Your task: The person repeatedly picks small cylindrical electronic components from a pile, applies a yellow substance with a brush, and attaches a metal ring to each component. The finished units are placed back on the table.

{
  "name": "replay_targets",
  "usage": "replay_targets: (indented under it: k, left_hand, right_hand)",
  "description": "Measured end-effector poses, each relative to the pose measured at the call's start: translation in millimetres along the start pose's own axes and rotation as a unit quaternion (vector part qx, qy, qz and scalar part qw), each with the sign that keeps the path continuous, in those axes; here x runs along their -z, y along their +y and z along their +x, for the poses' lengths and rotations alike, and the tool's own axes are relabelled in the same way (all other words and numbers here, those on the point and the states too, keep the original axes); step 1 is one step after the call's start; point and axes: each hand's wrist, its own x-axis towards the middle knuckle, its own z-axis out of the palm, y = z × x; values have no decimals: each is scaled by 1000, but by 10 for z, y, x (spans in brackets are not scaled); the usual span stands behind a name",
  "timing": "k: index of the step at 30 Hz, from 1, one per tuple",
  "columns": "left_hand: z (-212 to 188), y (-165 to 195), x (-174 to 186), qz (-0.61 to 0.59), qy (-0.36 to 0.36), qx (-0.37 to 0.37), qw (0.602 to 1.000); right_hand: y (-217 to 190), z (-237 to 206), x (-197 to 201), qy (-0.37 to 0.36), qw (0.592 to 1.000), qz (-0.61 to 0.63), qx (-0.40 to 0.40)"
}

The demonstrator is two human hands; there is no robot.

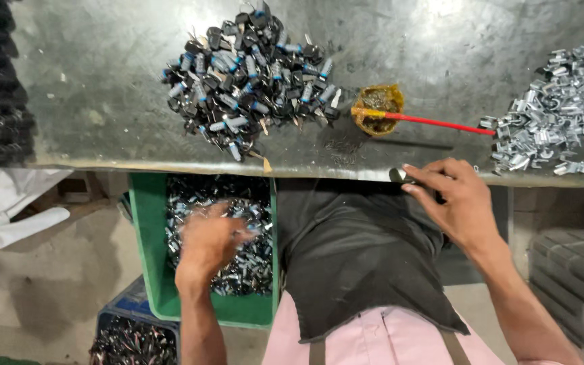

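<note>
My left hand (209, 238) is blurred over the green crate (149, 243), which is full of small dark and silver metal parts (245, 203). Its fingers are curled, and whether they hold a part is unclear. My right hand (455, 199) is at the near edge of the grey metal bench (103, 101), fingers pinched around a small dark cylindrical part (398, 176) at the edge. A heap of black and blue-silver parts (251, 74) lies on the bench ahead of me.
A small yellow cup of grease (378, 108) with a red-handled brush (434, 123) stands mid-bench. A pile of shiny bent metal clips (562, 115) lies at the right. A blue crate of dark parts (133, 338) sits on the floor. White cloth (1, 203) hangs at left.
</note>
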Motion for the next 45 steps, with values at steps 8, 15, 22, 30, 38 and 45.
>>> replay_targets:
  k: [8,15,22,30,38,45]
  left_hand:
    - [1435,545,-506,-31,217,84,972]
    - [2005,401,-914,64,188,124,972]
    - [1622,140,-393,-316,346,0,884]
    - [1491,445,-357,-83,192,62,976]
    - [1584,507,-648,24,217,77,973]
    - [1371,369,-115,-590,263,33,763]
  right_hand:
    - [150,25,-200,1,988,-119,103]
    - [148,12,-271,7,987,-128,98]
    - [172,80,-307,-13,984,-119,133]
    - [102,42,-207,-5,997,45,70]
    - [73,-159,-262,20,985,151,-85]
    - [13,-111,-290,1,976,207,-72]
